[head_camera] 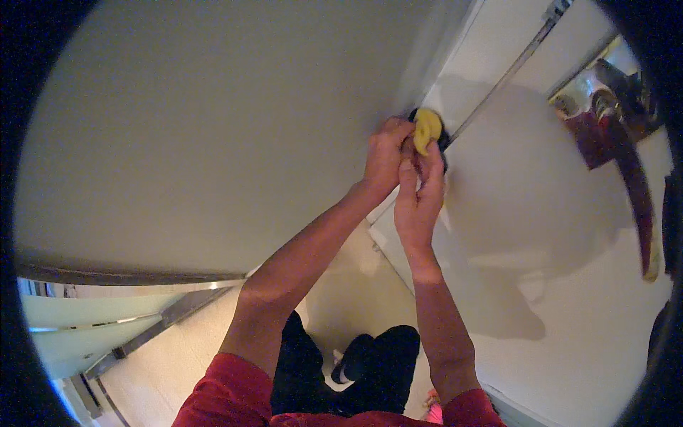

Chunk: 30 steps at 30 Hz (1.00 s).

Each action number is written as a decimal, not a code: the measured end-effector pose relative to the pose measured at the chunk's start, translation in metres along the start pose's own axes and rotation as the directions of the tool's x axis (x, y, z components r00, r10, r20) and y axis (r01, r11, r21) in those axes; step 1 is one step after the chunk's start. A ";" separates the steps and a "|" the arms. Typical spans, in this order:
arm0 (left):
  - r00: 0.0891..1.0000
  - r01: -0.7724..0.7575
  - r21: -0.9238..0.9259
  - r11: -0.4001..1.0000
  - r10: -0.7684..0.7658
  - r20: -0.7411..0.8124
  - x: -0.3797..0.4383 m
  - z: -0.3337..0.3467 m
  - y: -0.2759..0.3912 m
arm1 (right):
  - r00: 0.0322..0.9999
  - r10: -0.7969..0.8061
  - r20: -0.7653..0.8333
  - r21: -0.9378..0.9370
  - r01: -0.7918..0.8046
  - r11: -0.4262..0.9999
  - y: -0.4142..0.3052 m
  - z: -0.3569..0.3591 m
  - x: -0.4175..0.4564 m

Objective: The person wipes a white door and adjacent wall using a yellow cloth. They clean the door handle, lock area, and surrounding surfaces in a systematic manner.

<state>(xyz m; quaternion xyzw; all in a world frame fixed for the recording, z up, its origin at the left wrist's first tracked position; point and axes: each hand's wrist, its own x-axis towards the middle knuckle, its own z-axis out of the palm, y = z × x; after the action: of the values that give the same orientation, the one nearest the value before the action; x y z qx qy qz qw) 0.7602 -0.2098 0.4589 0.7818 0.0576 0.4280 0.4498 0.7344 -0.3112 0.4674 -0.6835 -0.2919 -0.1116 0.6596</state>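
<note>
Both my hands meet at a small yellow piece (pixel 428 127) beside the edge of a large grey panel (pixel 213 133). The piece is blurred, so its exact kind and material are unclear. My left hand (pixel 385 152) pinches it from the left. From below, the fingertips of my right hand (pixel 420 205) hold its lower end. A black object (pixel 444 140) shows behind the yellow piece, partly hidden by it and my fingers; I cannot tell whether the two are joined.
A thin rod or conduit (pixel 501 85) runs along the white wall (pixel 533 213) up to a fitting (pixel 557 9). A mirror (pixel 587 88) at the right reflects a person in red. Pale green slats (pixel 101 312) on a metal frame (pixel 181 309) stand at lower left.
</note>
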 end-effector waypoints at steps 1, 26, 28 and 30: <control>0.999 -0.012 0.004 1.000 0.012 0.035 -0.006 -0.003 -0.010 | 1.000 0.022 0.017 -0.001 -0.022 1.000 0.010 0.005 -0.007; 0.907 -0.420 0.144 0.896 0.410 0.096 0.019 0.005 -0.050 | 0.976 -0.167 0.137 -0.380 0.207 0.901 0.024 -0.007 0.042; 0.934 -0.357 0.074 0.931 0.353 0.060 0.029 0.006 -0.043 | 0.969 -0.160 0.188 -0.421 0.227 0.878 -0.010 -0.013 0.064; 0.955 -0.294 -0.070 0.953 0.295 0.002 0.029 -0.006 -0.030 | 0.976 -0.081 0.200 -0.397 0.157 0.904 -0.034 -0.003 0.066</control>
<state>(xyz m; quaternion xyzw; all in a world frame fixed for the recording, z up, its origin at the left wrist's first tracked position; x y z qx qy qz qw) 0.7830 -0.1743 0.4554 0.7684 -0.0773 0.4870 0.4079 0.7693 -0.2992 0.5315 -0.7949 -0.3613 -0.1487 0.4642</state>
